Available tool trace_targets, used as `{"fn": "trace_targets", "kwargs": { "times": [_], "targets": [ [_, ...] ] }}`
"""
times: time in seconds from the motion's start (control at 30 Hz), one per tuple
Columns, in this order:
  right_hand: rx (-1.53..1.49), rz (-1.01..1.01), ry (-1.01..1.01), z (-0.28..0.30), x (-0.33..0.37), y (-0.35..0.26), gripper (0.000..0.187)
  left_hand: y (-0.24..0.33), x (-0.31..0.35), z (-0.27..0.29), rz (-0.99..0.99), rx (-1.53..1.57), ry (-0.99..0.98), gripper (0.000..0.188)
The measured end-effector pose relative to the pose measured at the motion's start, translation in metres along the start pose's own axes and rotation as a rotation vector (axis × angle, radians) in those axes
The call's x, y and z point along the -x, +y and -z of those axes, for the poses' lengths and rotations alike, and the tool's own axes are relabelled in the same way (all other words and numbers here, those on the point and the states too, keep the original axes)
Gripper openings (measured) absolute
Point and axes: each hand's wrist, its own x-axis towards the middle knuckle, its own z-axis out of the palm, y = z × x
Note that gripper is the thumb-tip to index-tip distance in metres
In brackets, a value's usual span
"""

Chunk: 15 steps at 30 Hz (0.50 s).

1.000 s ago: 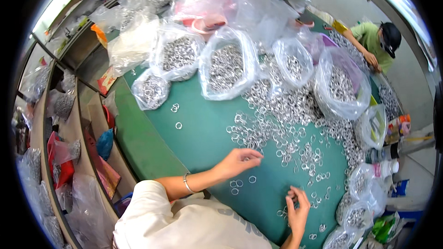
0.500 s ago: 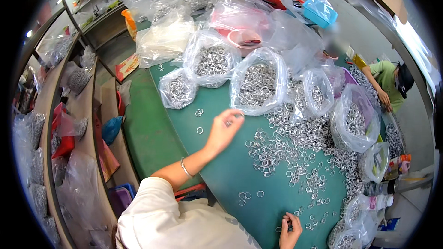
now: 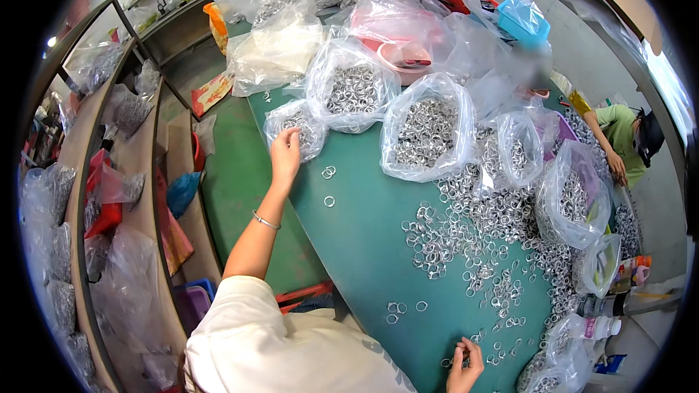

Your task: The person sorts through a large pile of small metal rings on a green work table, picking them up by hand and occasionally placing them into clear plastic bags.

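My left hand (image 3: 285, 153) is over the near edge of a small clear bag of metal rings (image 3: 298, 128) at the table's far left. Its fingers are pressed together, and what they hold, if anything, is hidden. By the table's near edge, my right hand (image 3: 464, 367) has thumb and fingers curled together beside some loose rings (image 3: 499, 354); I cannot make out anything in its grip. A large heap of silvery rings (image 3: 502, 211) spreads across the table's right side. A few rings (image 3: 397, 308) lie apart on the green tabletop (image 3: 357, 247), and others (image 3: 329, 202) lie near the small bag.
Bigger open bags of rings (image 3: 426, 131) stand along the far side, with plastic bags and a pink bowl (image 3: 400, 58) behind. Shelves (image 3: 120, 175) with bagged goods line the left. Another person in green (image 3: 622, 131) works at the right. A bottle (image 3: 601, 327) lies near the right edge.
My left hand has moved left and away from me, from the middle of the table to the small bag. My right hand has barely moved. The whole view has shifted slightly.
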Motion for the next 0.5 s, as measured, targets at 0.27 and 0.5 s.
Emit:
{"fn": "trace_targets", "kwargs": {
  "times": [0.27,0.5],
  "targets": [
    [-0.032,-0.035,0.003,0.000,0.005,0.001,0.019,0.015,-0.002,0.017,0.025,-0.157,0.062,0.016],
    [-0.058,-0.060,0.039,-0.002,0.002,0.001,0.020,-0.004,-0.010,0.010,-0.203,-0.380,0.023,0.012]
  ]
}}
